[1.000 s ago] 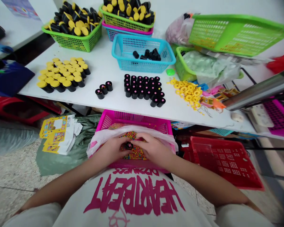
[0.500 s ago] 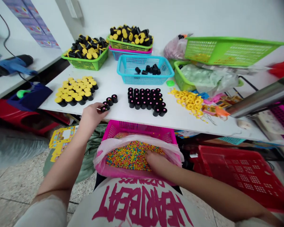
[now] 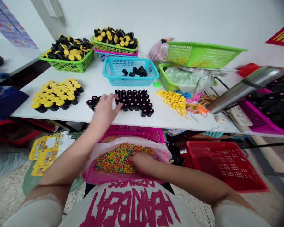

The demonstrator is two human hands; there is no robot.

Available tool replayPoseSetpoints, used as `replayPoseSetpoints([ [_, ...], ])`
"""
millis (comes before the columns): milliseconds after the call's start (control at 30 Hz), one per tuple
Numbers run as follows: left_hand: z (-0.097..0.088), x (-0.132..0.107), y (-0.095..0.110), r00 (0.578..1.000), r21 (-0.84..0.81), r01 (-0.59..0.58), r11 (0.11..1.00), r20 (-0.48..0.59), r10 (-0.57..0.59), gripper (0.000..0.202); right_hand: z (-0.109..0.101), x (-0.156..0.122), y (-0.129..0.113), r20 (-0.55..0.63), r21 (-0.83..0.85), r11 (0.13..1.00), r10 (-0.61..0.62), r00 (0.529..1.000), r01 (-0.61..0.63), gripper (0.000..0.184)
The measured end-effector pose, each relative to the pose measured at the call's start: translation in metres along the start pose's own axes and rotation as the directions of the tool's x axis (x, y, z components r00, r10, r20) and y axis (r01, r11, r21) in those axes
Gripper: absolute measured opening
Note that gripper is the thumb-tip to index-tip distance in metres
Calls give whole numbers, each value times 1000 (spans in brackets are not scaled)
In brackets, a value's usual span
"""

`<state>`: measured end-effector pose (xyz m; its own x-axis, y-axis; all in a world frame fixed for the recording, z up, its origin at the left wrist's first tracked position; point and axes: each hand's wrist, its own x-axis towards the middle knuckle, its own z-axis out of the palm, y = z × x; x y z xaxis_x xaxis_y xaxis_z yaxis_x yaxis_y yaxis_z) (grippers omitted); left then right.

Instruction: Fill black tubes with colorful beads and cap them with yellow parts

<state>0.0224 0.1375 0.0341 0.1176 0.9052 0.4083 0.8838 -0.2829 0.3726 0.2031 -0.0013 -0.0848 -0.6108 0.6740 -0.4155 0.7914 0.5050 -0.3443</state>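
Left hand: there it is, the left hand (image 3: pixel 105 108), open with fingers spread, blurred in motion over the white table, its fingertips right at the edge of the block of pink-topped black cylinders, nothing visible in its grip

Right hand: the right hand (image 3: pixel 140 161) sits down in the beads, fingers close together and slightly curled; whether it has hold of any beads, cannot tell

Beads: a heap of tiny multicoloured round beads (image 3: pixel 115 159) fills a white plastic bag (image 3: pixel 92 154), which lines a hot-pink plastic mesh basket (image 3: pixel 132 130) right at the person's front

Cylinders: pink-topped black cylinders (image 3: pixel 132 101) stand upright in tight rows on the white table (image 3: pixel 94 75), with a small group (image 3: pixel 92 102) just left of the left hand

Baskets: a turquoise mesh basket (image 3: pixel 130 82) holds loose black cylinders (image 3: pixel 134 72); two green mesh baskets (image 3: pixel 67 65) (image 3: pixel 115 49) are piled with yellow-capped black cylinders (image 3: pixel 66 47)

Around: yellow-capped cylinders (image 3: pixel 54 97) stand in a block on the left, yellow plastic rings (image 3: pixel 172 101) lie heaped on the right, and a red mesh basket (image 3: pixel 224 165) sits on the floor
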Motion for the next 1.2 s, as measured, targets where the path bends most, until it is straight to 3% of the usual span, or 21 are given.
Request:
replayPoseSetpoints([
  [100,28,-11,43,987,-70,-148,986,57,153,44,-2,-1,1,-5,10,1000,-8,1000,8,32],
  [167,47,-17,59,963,-119,-186,975,174,205,52,-4,-3,0,1,17,1000,-12,1000,11,34],
  [267,69,-18,68,928,-134,-133,982,332,171,59,-6,-4,0,21,21,1000,-9,1000,9,35],
  [433,86,-9,70,927,-113,-96,989,351,130,41,-2,-2,3,14,47,999,-16,1000,16,36],
  [533,74,-9,68,927,-166,-115,979,337,166,33,-3,-3,5,36,134,991,-21,999,16,40],
  [633,39,-22,58,891,-325,-191,926,339,303,29,-7,-4,8,85,266,964,-6,996,-16,48],
  [700,11,-41,46,843,-453,-188,871,381,380,27,-10,-6,11,74,361,932,-13,997,-15,49],
  [800,-17,-82,23,730,-539,-107,836,528,434,20,-14,-12,19,41,477,878,-62,997,35,37],
  [867,-19,-112,8,688,-490,-49,870,615,385,20,-17,-18,23,1,533,844,-63,998,53,31],
  [1000,2,-157,-11,676,-328,131,936,720,158,21,-27,-29,19,-161,557,826,3,987,88,26],
  [1100,13,-171,-13,666,-321,261,910,742,71,22,-33,-32,8,-285,479,865,-7,959,149,29],
  [1200,16,-172,-11,670,-345,317,884,741,49,24,-33,-31,-1,-345,355,909,-90,934,219,37],
])
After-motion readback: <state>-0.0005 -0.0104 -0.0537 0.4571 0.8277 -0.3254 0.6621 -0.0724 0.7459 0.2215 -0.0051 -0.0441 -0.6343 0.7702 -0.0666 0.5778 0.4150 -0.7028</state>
